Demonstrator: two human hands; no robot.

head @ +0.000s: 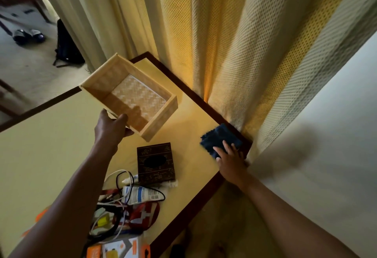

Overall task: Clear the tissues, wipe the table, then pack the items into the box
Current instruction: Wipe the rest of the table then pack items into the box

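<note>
Head view, single cam. The left hand (111, 129) grips the near wall of the woven box (130, 94), thumb outside and fingers curled over the rim into the interior. Box is open-topped, nothing inside, tilted, and appears raised off the table (189, 115) w/ its left corner past the table's far-left edge; contact w/ the top can't be confirmed. The right hand (230, 158) lies flat, fingers straight and spread, pressing the blue cloth (220, 138); no curl round it. Cloth sits at the table's far-right corner, on the dark border, just beside the curtain (224, 43). A dark tissue holder (156, 163) w/ oval slot stands on the top between the two hands, apart from both. Near side of it: cluttered pile incl. white and black cables (122, 178), a white tube (142, 193) and a red pouch (142, 213), touching or overlapping. On the floor far left: a dark backpack (67, 47) and slippers (28, 35).
</note>
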